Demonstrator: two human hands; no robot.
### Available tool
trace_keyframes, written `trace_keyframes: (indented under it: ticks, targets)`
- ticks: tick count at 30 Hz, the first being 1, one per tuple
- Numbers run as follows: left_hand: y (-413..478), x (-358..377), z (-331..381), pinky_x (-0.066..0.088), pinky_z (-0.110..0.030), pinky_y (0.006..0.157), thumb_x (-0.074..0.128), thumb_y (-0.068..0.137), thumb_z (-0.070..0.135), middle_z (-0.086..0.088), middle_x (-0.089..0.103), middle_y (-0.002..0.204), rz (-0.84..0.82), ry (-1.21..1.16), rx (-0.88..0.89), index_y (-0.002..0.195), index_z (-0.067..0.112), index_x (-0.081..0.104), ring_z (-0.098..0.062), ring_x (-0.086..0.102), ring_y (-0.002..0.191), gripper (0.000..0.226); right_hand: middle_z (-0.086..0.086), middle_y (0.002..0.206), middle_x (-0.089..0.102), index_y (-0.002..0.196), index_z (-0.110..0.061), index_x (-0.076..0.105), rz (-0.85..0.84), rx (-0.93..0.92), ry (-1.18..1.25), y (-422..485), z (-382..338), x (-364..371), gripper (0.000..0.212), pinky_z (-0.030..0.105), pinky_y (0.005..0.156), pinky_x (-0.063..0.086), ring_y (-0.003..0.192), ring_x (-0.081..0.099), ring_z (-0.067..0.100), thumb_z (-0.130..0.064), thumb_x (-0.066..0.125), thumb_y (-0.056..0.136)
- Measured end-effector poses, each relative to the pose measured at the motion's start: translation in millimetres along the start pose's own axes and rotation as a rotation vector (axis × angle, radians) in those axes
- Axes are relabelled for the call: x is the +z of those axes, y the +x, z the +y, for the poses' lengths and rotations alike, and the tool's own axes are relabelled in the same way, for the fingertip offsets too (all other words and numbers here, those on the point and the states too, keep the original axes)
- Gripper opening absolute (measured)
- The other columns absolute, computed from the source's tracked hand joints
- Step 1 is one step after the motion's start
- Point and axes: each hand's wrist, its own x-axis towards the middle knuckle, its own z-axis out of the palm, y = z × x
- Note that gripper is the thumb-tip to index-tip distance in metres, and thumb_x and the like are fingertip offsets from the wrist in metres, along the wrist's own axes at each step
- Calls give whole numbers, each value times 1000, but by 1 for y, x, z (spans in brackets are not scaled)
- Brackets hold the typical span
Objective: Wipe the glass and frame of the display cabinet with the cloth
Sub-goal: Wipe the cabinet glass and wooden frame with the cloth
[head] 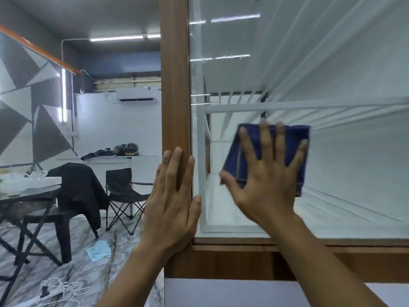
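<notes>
The display cabinet has a brown wooden frame (174,85) and a large glass pane (332,74) with white shelves behind it. My right hand (267,173) lies flat with spread fingers on a folded dark blue cloth (294,138), pressing it against the glass in the lower left part of the pane. My left hand (172,196) rests flat with straight fingers on the vertical wooden post at the cabinet's left edge. The lower wooden rail (232,260) runs under both hands.
To the left of the cabinet stand a black chair with a jacket (77,191), a folding chair (126,191) and a table (26,191). A light blue face mask (98,251) and white cables (59,291) lie on the marble-patterned floor.
</notes>
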Motion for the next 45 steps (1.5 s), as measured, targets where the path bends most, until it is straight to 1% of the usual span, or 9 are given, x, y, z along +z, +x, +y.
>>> trace_keyframes:
  ticks: [4, 10, 16, 21, 27, 32, 38, 43, 45]
  targets:
    - [8, -4, -11, 13, -40, 126, 36, 96, 38, -11, 4, 168, -34, 0, 49, 157, 10, 20, -28, 2, 156, 69, 6, 168, 10, 159, -32, 21, 11, -437, -41, 8, -10, 7, 87, 70, 118, 6, 156, 4, 31, -78, 39, 88]
    - [23, -7, -18, 26, -50, 120, 38, 95, 43, -9, 0, 168, -80, -5, 65, 159, 16, 19, -28, -1, 156, 72, 7, 168, 8, 159, -34, 12, 110, 319, 0, 98, 56, -20, 89, 73, 116, 1, 155, 0, 34, -81, 27, 85]
    - [54, -21, -33, 7, -43, 123, 37, 94, 38, -2, -7, 168, -94, -80, 72, 158, 28, 20, -22, -8, 156, 67, 6, 168, 13, 158, -34, 23, 56, -428, -65, 59, 6, 0, 86, 71, 117, 8, 155, 6, 31, -78, 38, 86]
    - [95, -37, -49, 11, -46, 123, 33, 95, 46, 1, -12, 168, -119, -15, 100, 158, 32, 18, -20, -14, 155, 67, 8, 167, 10, 159, -32, 11, 116, 377, 12, 116, 56, -22, 90, 72, 117, 2, 154, 1, 35, -80, 20, 84]
    - [110, -32, -34, 9, -38, 123, 35, 95, 39, 4, -14, 167, -67, -61, 38, 160, 30, 7, -15, -16, 154, 71, 5, 167, 17, 158, -33, 23, 78, -434, -51, 85, -4, -1, 84, 70, 118, 7, 156, 6, 30, -77, 36, 88]
    - [108, -27, -28, 10, -43, 127, 36, 97, 32, 2, -15, 167, -46, -35, 19, 160, 27, 4, -15, -15, 154, 71, 7, 167, 10, 158, -36, 11, 128, 403, 10, 147, 68, -26, 88, 71, 117, 2, 155, 2, 34, -82, 23, 84]
    - [110, -21, -19, 12, -48, 127, 35, 95, 30, -5, -12, 168, -10, -84, -2, 160, 17, 6, -19, -14, 155, 73, 3, 169, 10, 159, -36, 12, 10, -575, -151, 126, 9, -13, 84, 66, 121, -4, 156, 3, 30, -81, 25, 89]
    - [113, -23, -25, 11, -47, 127, 37, 96, 29, -3, -13, 168, -21, -50, 27, 160, 19, 3, -19, -14, 155, 73, 4, 169, 1, 159, -36, 3, 81, 199, -15, 199, 41, -31, 87, 69, 118, -5, 155, -6, 32, -82, 20, 87]
    - [125, -24, -24, 11, -47, 127, 35, 95, 32, -3, -12, 168, -15, -52, 22, 160, 18, 3, -19, -13, 155, 74, 5, 169, -3, 159, -35, 1, 79, -10, -50, 183, 1, -23, 89, 70, 117, -6, 154, -10, 34, -82, 18, 86]
